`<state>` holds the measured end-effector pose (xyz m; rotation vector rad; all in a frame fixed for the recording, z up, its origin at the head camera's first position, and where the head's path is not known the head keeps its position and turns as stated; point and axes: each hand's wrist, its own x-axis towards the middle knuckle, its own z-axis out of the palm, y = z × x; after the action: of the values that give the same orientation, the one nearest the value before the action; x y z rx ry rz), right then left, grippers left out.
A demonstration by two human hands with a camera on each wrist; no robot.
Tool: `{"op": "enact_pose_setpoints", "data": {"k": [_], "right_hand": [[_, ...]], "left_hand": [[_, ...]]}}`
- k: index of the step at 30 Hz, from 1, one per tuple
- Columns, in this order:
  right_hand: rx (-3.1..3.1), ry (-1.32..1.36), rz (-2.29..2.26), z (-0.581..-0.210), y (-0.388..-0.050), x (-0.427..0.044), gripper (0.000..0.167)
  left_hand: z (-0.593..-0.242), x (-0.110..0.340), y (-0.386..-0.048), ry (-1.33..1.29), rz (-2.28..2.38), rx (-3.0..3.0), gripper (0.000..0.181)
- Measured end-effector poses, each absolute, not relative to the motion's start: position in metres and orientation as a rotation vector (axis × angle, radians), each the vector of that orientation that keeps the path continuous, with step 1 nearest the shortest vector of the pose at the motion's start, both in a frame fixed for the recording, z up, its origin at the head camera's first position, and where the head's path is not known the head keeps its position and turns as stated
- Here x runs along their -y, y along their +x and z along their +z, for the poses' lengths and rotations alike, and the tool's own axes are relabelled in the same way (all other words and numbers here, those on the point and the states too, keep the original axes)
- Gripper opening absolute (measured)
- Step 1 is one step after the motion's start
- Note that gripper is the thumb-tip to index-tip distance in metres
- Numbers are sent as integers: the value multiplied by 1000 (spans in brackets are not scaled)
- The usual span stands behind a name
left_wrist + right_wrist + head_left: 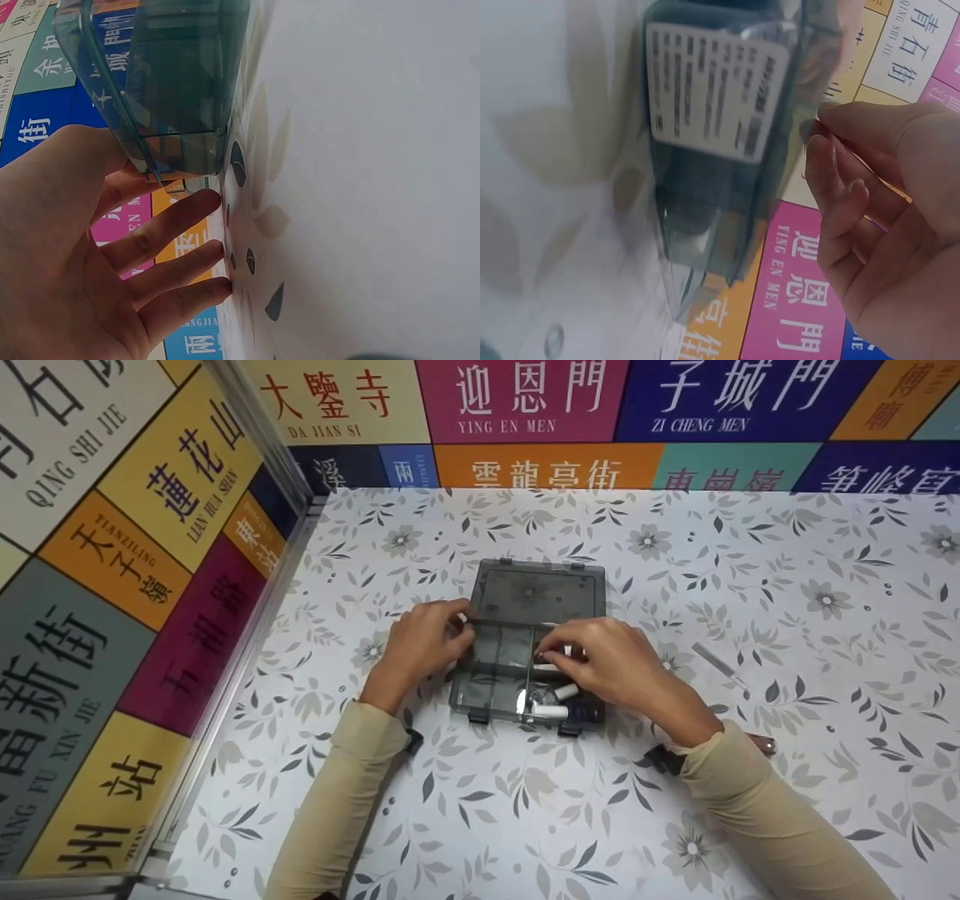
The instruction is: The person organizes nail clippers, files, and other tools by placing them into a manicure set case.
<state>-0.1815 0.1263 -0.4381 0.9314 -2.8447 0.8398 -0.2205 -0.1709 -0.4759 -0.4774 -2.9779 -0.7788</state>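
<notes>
A grey see-through compartment box [476,690] lies on the table with its lid [540,592] folded back. My left hand [427,641] holds the box's left edge near the hinge by thumb and index finger; in the left wrist view its other fingers [176,304] reach down to the tabletop. Over the right-hand compartments, my right hand [619,660] pinches a small dark piece [808,131] between thumb and index finger, too small to identify. White-capped items [550,710] lie in the front right compartment, partly under that hand. The left compartments look bare.
Right of the box lies a thin clear strip [720,667]. A small brownish item [763,744] is partly hidden by the right sleeve. Printed panels [525,405] border the leaf-patterned table [750,547] at the back and left. A printed label [716,90] is on the box.
</notes>
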Motion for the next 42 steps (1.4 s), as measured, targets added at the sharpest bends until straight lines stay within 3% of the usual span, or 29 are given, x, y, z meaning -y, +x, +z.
{"op": "enact_pose_setpoints", "data": {"k": [42], "right_hand": [[2854, 679, 722, -428, -179, -239, 13]], "left_hand": [[-477, 171, -221, -490, -753, 2955, 15]]}}
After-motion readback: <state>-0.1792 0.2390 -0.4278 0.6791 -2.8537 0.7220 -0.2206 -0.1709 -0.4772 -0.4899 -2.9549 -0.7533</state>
